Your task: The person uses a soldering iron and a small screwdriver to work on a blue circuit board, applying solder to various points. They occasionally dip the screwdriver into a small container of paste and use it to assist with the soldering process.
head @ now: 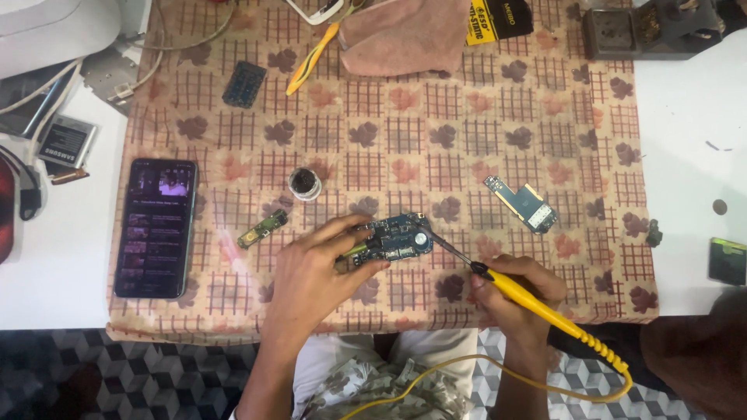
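- On the white surface (685,117) lies a checked cloth (467,132) printed with brown leaves, soft and slightly creased, covering the middle of it.
- Near the cloth's front edge, the left hand (311,272) closes narrowly on a blue circuit board (393,237), thumb and fingers pinching its left end; the board is flat, oblong and studded with small parts, resting on the cloth.
- The right hand (517,299) wraps around a yellow soldering iron (537,307), a smooth plastic handle with a ribbed tail and a thin dark metal tip that touches the board's right end; its yellow cord (482,365) loops down past the lap.
- Circuit boards number four in all: the held one, a second blue-and-gold board (521,204) well to the right, a small green strip (262,229) just left of the left hand, and a dark gridded piece (244,84) far up the cloth.
- One small round tin (305,183) of dark paste stands above the left hand.
- One smartphone (156,227), glossy black and rectangular, lies at the cloth's left edge with its screen lit.
- One pink folded rag (405,35) sits at the top edge.
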